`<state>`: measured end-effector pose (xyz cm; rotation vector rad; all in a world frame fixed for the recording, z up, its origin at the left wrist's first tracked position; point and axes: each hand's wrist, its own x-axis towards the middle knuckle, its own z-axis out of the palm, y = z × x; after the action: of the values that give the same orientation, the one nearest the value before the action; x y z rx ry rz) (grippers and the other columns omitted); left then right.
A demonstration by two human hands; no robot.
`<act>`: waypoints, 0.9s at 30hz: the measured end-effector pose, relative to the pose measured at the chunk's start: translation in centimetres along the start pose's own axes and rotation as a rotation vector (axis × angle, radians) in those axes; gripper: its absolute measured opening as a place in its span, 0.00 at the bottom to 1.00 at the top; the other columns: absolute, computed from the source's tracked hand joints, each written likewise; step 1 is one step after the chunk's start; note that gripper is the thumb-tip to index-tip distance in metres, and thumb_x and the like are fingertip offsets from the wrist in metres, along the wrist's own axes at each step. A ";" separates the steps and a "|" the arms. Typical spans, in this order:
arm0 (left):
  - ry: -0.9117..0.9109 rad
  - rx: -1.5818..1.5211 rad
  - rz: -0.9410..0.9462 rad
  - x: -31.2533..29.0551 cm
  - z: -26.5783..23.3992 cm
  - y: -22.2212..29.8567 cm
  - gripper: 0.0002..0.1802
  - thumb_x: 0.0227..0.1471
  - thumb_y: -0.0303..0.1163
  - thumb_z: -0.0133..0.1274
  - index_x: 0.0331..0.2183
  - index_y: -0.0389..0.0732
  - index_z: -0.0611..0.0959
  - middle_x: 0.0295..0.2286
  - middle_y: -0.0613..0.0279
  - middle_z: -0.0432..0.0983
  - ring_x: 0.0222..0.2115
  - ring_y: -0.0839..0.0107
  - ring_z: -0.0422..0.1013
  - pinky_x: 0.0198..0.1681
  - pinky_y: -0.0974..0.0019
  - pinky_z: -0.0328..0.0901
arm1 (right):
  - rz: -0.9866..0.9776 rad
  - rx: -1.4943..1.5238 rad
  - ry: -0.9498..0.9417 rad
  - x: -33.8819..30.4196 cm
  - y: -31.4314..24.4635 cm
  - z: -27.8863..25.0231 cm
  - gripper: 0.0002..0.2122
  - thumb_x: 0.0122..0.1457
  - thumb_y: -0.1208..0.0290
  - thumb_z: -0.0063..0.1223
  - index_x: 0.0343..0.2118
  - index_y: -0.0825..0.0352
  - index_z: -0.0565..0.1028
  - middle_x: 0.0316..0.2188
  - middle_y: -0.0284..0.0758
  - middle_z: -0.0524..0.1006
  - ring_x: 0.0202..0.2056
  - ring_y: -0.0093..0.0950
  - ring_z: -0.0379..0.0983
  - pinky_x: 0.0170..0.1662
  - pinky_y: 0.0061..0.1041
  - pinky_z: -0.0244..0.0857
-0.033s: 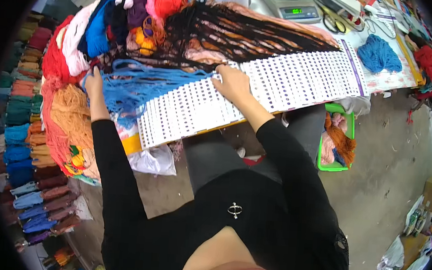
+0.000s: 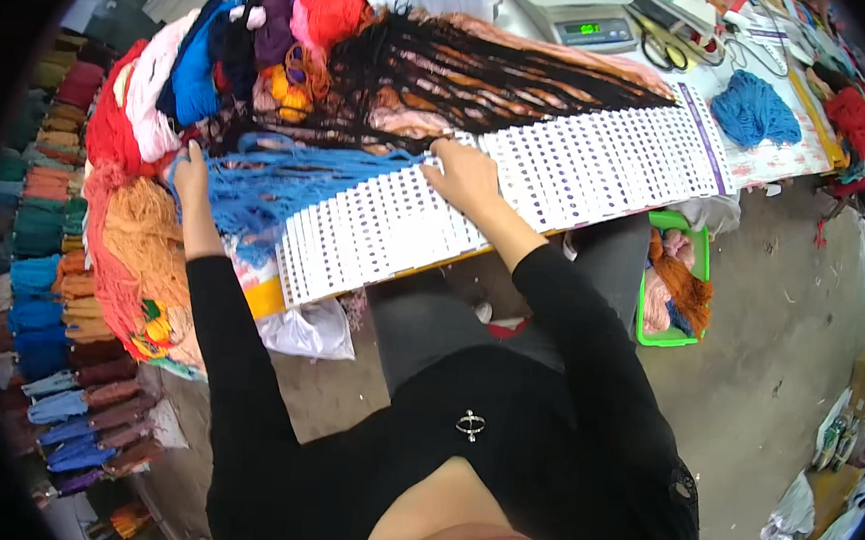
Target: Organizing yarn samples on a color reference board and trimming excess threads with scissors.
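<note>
Long blue yarn strands (image 2: pixel 258 183) stretch from the left end of the table to the upper edges of overlapping white punched cards (image 2: pixel 375 226). My left hand (image 2: pixel 190 188) is closed on the strands' far left end, thumb uppermost. My right hand (image 2: pixel 467 177) lies on the row of cards, close to where the last blue strands meet them. Its thumb and forefinger are apart; the other fingertips are partly hidden. Black yarn strands (image 2: pixel 436 70) run to cards farther right, over peach yarn (image 2: pixel 587 65).
Heaped yarn skeins, including a red one (image 2: pixel 333 2) and an orange one (image 2: pixel 145 220), crowd the left side. A digital scale (image 2: pixel 580 24), scissors (image 2: pixel 660 50) and a blue yarn bundle (image 2: pixel 757 110) sit at the back right. Below stands a green basket (image 2: pixel 666 339) holding yarn.
</note>
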<state>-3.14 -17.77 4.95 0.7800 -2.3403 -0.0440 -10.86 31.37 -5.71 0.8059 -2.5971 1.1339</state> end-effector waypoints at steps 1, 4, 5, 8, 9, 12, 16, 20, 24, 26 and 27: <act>-0.327 -0.236 -0.307 -2.1 0.6 4.6 0.33 0.51 0.57 0.37 0.36 0.35 0.78 0.18 0.56 0.72 0.22 0.63 0.70 0.28 0.61 0.63 | 0.082 0.006 -0.034 -0.3 0.9 -0.6 0.12 0.47 0.60 0.53 0.28 0.63 0.73 0.25 0.40 0.75 0.29 0.39 0.73 0.31 0.38 0.65; -0.714 -0.960 -0.264 -11.4 -2.9 17.6 0.31 0.52 0.57 0.40 0.46 0.42 0.74 0.44 0.58 0.68 0.43 0.68 0.63 0.44 0.66 0.57 | 0.254 0.182 -0.082 -0.1 1.9 -1.6 0.10 0.50 0.60 0.50 0.30 0.60 0.76 0.26 0.39 0.76 0.31 0.38 0.73 0.32 0.36 0.64; -0.821 -1.208 -0.218 -13.8 -3.7 20.3 0.28 0.55 0.53 0.36 0.47 0.44 0.74 0.46 0.58 0.67 0.45 0.68 0.62 0.49 0.64 0.54 | 0.248 0.282 -0.055 0.0 1.2 -1.5 0.10 0.51 0.60 0.49 0.30 0.60 0.76 0.27 0.37 0.76 0.31 0.38 0.73 0.32 0.35 0.64; -1.055 -1.398 -0.238 -19.1 -5.8 27.0 0.27 0.58 0.50 0.32 0.50 0.43 0.70 0.50 0.67 0.64 0.49 0.69 0.58 0.51 0.61 0.53 | 0.038 0.551 -0.016 -0.3 -2.3 -2.2 0.08 0.52 0.67 0.52 0.30 0.66 0.76 0.27 0.36 0.75 0.30 0.29 0.72 0.32 0.24 0.64; -1.138 -1.450 -0.237 -20.0 -5.2 27.6 0.26 0.58 0.49 0.33 0.50 0.42 0.70 0.50 0.66 0.64 0.50 0.70 0.57 0.51 0.61 0.52 | -0.003 0.694 -0.101 -0.4 -3.5 -2.0 0.06 0.52 0.71 0.53 0.29 0.69 0.75 0.24 0.33 0.73 0.27 0.23 0.69 0.30 0.21 0.62; -1.263 -1.540 -0.379 -21.0 -6.2 29.5 0.25 0.59 0.47 0.34 0.51 0.42 0.69 0.47 0.64 0.65 0.49 0.72 0.58 0.50 0.60 0.52 | 0.178 0.917 -0.174 -1.1 -5.7 -2.9 0.05 0.50 0.75 0.53 0.28 0.71 0.74 0.25 0.34 0.72 0.26 0.22 0.68 0.30 0.21 0.63; -1.285 -1.741 -0.484 -20.5 -5.3 28.9 0.26 0.59 0.47 0.32 0.51 0.41 0.69 0.47 0.63 0.66 0.46 0.72 0.61 0.47 0.62 0.57 | 0.224 1.132 -0.201 -1.0 -5.4 -3.3 0.04 0.54 0.73 0.50 0.27 0.68 0.72 0.21 0.27 0.70 0.24 0.14 0.65 0.26 0.15 0.59; -1.368 -1.973 -0.573 -19.6 -6.2 29.1 0.28 0.59 0.49 0.32 0.50 0.37 0.67 0.45 0.60 0.67 0.45 0.70 0.64 0.44 0.63 0.61 | 0.284 1.305 -0.231 -0.6 -6.1 -5.7 0.05 0.57 0.72 0.47 0.27 0.66 0.70 0.23 0.26 0.69 0.23 0.14 0.63 0.27 0.12 0.58; -1.313 -2.095 -0.640 -19.2 -6.8 28.8 0.29 0.59 0.47 0.32 0.50 0.33 0.66 0.46 0.51 0.66 0.45 0.63 0.65 0.44 0.56 0.64 | 0.384 1.374 -0.269 -0.7 -6.7 -6.8 0.05 0.59 0.72 0.44 0.30 0.67 0.68 0.25 0.30 0.73 0.22 0.16 0.67 0.25 0.12 0.56; -1.327 -2.101 -0.602 -19.2 -6.8 28.2 0.29 0.59 0.48 0.32 0.50 0.33 0.66 0.46 0.51 0.66 0.45 0.63 0.65 0.44 0.56 0.64 | 0.380 1.442 -0.298 -1.0 -6.4 -6.7 0.06 0.60 0.71 0.42 0.30 0.67 0.67 0.24 0.33 0.74 0.21 0.17 0.67 0.24 0.12 0.56; -1.283 -2.062 -0.626 -19.1 -7.0 28.0 0.29 0.59 0.48 0.32 0.50 0.33 0.66 0.45 0.51 0.66 0.45 0.63 0.64 0.44 0.56 0.64 | 0.395 1.462 -0.310 -1.1 -6.4 -6.8 0.06 0.60 0.71 0.42 0.30 0.67 0.67 0.24 0.33 0.74 0.20 0.17 0.67 0.24 0.12 0.56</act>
<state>-2.07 16.82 5.68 0.1307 -1.1975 -3.1233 -6.70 33.20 2.51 0.6156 -1.7218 3.2782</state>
